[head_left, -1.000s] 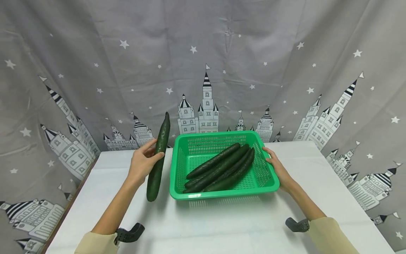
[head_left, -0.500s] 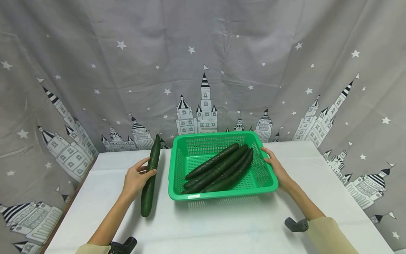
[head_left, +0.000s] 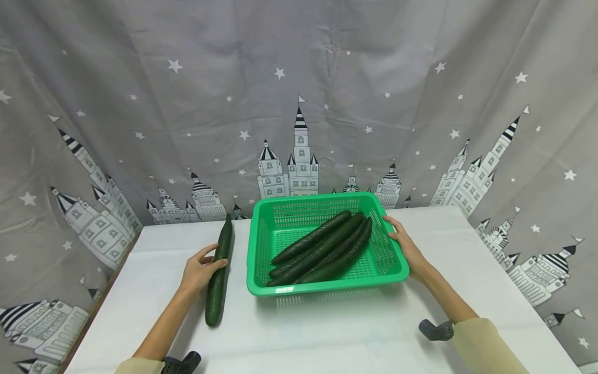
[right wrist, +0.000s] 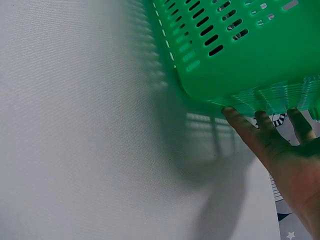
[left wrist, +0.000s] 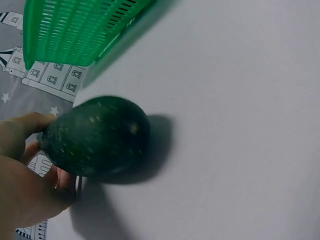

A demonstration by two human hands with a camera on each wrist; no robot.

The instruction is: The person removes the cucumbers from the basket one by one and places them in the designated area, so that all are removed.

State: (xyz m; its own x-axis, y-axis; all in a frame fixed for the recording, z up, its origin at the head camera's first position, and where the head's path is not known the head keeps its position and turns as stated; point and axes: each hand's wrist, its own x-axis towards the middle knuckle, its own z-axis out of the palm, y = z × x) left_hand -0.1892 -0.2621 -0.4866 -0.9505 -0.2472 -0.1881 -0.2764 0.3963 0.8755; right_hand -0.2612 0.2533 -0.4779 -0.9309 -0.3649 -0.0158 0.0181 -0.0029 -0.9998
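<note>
My left hand (head_left: 197,274) holds a long dark green cucumber (head_left: 215,297) between thumb and fingers, low over the white table left of the basket. Seen end-on in the left wrist view, that cucumber (left wrist: 102,135) has its shadow right beside it. A green plastic basket (head_left: 327,286) with slotted walls sits mid-table; several more cucumbers (head_left: 322,248) lie slantwise in it. On the basket's right side, my right hand (head_left: 413,255) touches the outside with its fingertips. Those fingers (right wrist: 245,129) look fairly straight in the right wrist view, their tips against the green wall.
The white table (head_left: 322,337) extends around the basket, with its left edge near my left forearm. A grey curtain (head_left: 299,52) printed with stars and castles hangs close behind the table and down both sides.
My left hand has lowered the cucumber toward the table, moving it left and nearer to me, away from the basket. The right hand and the basket have hardly moved.
</note>
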